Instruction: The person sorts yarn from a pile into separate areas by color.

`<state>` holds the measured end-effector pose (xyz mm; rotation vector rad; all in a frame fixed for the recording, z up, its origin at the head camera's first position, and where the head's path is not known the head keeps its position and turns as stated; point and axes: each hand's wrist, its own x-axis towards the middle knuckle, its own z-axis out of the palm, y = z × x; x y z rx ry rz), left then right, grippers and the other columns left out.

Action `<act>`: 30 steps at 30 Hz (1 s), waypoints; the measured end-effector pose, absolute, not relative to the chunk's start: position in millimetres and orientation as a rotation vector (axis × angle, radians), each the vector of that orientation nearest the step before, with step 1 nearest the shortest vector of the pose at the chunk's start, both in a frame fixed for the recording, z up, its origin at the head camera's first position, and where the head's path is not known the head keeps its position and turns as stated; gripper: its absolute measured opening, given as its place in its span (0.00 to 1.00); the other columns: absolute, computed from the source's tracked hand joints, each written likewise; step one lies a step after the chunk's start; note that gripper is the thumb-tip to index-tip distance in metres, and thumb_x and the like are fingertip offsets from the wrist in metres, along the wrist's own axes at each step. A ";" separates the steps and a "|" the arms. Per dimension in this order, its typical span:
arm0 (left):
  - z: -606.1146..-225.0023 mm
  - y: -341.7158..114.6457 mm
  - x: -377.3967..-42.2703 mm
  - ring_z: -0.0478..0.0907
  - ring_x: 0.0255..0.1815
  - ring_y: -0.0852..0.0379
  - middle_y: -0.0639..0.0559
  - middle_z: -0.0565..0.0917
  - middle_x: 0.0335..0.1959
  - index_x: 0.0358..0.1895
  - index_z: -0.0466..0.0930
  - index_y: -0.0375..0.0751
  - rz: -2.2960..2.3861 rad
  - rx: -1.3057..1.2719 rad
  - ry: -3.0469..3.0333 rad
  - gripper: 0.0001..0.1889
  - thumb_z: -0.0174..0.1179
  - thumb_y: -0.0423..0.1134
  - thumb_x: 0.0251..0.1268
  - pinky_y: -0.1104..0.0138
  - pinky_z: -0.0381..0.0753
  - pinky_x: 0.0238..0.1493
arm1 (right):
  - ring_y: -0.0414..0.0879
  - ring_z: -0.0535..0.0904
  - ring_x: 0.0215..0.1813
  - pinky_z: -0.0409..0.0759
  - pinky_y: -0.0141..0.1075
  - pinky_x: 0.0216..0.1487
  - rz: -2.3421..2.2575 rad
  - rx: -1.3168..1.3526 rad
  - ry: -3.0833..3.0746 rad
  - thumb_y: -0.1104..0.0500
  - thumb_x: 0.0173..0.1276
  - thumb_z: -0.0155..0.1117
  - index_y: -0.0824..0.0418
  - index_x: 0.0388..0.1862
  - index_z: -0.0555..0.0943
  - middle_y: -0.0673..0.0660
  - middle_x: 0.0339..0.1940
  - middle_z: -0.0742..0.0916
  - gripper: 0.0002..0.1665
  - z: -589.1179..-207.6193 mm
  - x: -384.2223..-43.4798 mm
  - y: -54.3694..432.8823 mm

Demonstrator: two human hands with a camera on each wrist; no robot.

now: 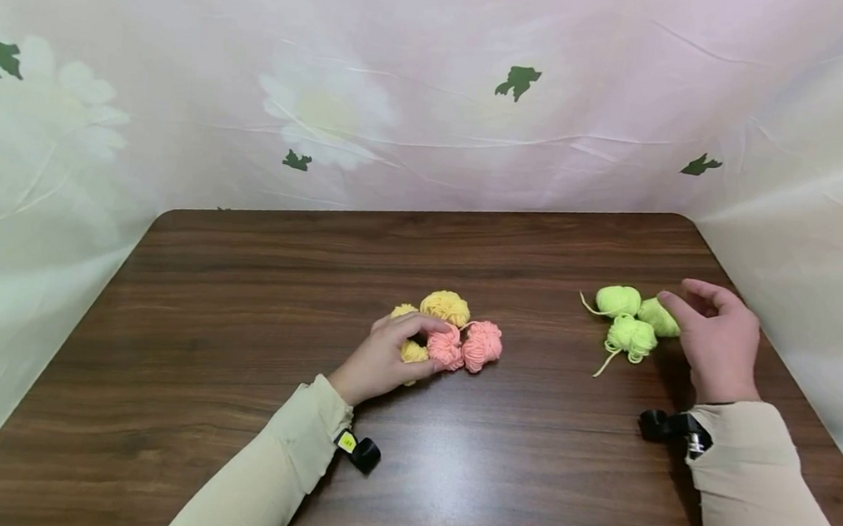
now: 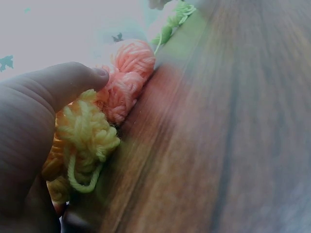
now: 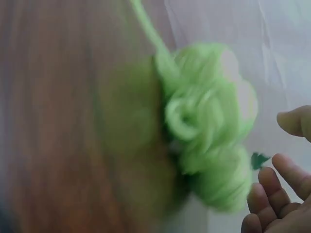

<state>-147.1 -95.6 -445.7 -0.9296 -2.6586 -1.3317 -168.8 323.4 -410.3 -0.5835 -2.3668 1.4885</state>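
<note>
Head view: left grip (image 1: 378,361) pinches the left pink ball (image 1: 446,349), chunky yellow balls (image 1: 445,307) right beside it. Right grip (image 1: 726,348) is spread, with the smoother, roundish green balls (image 1: 631,337) just left of it on the tabletop (image 1: 233,347). Left wrist: thumb (image 2: 73,82) on ropey pink, loopy yellow alongside. Right wrist: fingers clear of the green, kinda blurry, loose strand (image 3: 149,29) trailing.

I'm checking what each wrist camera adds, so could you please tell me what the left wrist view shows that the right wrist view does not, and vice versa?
Only the left wrist view shows the left hand, the yellow yarn it holds and the pink yarn. Only the right wrist view clearly shows the right hand, its separate fingers in sight. Both show the green yarn, the wooden table and the pale cloth with dark green shapes.
</note>
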 end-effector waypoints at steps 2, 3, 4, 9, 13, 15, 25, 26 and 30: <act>-446.1 -95.5 -147.5 0.77 0.59 0.61 0.61 0.82 0.57 0.58 0.81 0.52 -1.329 -0.932 -2.657 0.23 0.73 0.40 0.59 0.44 0.54 0.71 | 0.33 0.72 0.43 0.71 0.21 0.35 1.498 -0.552 -2.338 0.51 0.65 0.73 0.55 0.59 0.81 0.39 0.41 0.79 0.25 -404.1 -167.1 318.4; -446.2 -95.4 -147.7 0.77 0.59 0.62 0.61 0.82 0.57 0.58 0.81 0.52 -1.327 -0.933 -2.658 0.23 0.73 0.41 0.59 0.45 0.54 0.71 | 0.34 0.73 0.43 0.72 0.21 0.35 1.502 -0.541 -2.330 0.51 0.65 0.73 0.53 0.57 0.81 0.39 0.40 0.80 0.23 -400.9 -166.2 315.7; -446.4 -95.3 -148.0 0.77 0.60 0.62 0.61 0.82 0.57 0.58 0.81 0.52 -1.326 -0.935 -2.658 0.23 0.73 0.41 0.59 0.45 0.54 0.71 | 0.34 0.73 0.42 0.72 0.21 0.35 1.511 -0.528 -2.319 0.52 0.65 0.73 0.51 0.56 0.82 0.40 0.40 0.80 0.21 -398.1 -165.2 313.1; -446.5 -95.1 -148.1 0.77 0.59 0.62 0.61 0.82 0.57 0.58 0.81 0.52 -1.322 -0.935 -2.661 0.23 0.73 0.41 0.59 0.46 0.54 0.71 | 0.35 0.76 0.41 0.73 0.21 0.32 1.674 -0.441 -2.207 0.57 0.64 0.74 0.50 0.49 0.84 0.40 0.38 0.84 0.15 -385.5 -160.7 300.1; -447.5 -95.5 -148.1 0.77 0.59 0.62 0.61 0.82 0.57 0.58 0.81 0.52 -1.320 -0.934 -2.660 0.23 0.73 0.41 0.59 0.46 0.55 0.70 | 0.35 0.79 0.41 0.75 0.21 0.33 1.774 -0.328 -2.172 0.59 0.64 0.74 0.53 0.48 0.84 0.39 0.35 0.86 0.14 -381.0 -157.7 288.2; -448.1 -95.5 -148.2 0.77 0.60 0.61 0.61 0.82 0.57 0.58 0.81 0.52 -1.321 -0.936 -2.660 0.23 0.73 0.41 0.59 0.46 0.55 0.70 | 0.34 0.79 0.41 0.76 0.21 0.35 1.749 -0.272 -2.214 0.59 0.65 0.73 0.54 0.50 0.84 0.38 0.36 0.87 0.15 -381.1 -156.9 282.1; -447.4 -95.0 -148.5 0.77 0.60 0.63 0.62 0.82 0.56 0.58 0.80 0.53 -1.329 -0.950 -2.649 0.22 0.73 0.41 0.60 0.46 0.55 0.70 | 0.34 0.80 0.42 0.77 0.23 0.39 1.705 -0.065 -2.353 0.57 0.68 0.70 0.58 0.54 0.83 0.39 0.38 0.86 0.16 -380.3 -152.7 258.7; -447.2 -95.0 -148.4 0.77 0.60 0.63 0.62 0.82 0.57 0.58 0.80 0.52 -1.329 -0.951 -2.650 0.22 0.73 0.41 0.60 0.46 0.55 0.70 | 0.35 0.80 0.42 0.77 0.23 0.39 1.706 -0.055 -2.360 0.57 0.68 0.70 0.58 0.53 0.83 0.39 0.38 0.86 0.16 -380.5 -152.5 256.5; -446.4 -95.5 -147.7 0.77 0.59 0.62 0.61 0.82 0.57 0.58 0.80 0.52 -1.340 -0.944 -2.652 0.22 0.73 0.41 0.60 0.46 0.55 0.70 | 0.36 0.81 0.43 0.77 0.23 0.39 1.726 0.015 -2.396 0.58 0.68 0.71 0.59 0.54 0.82 0.42 0.40 0.87 0.17 -383.9 -153.6 247.3</act>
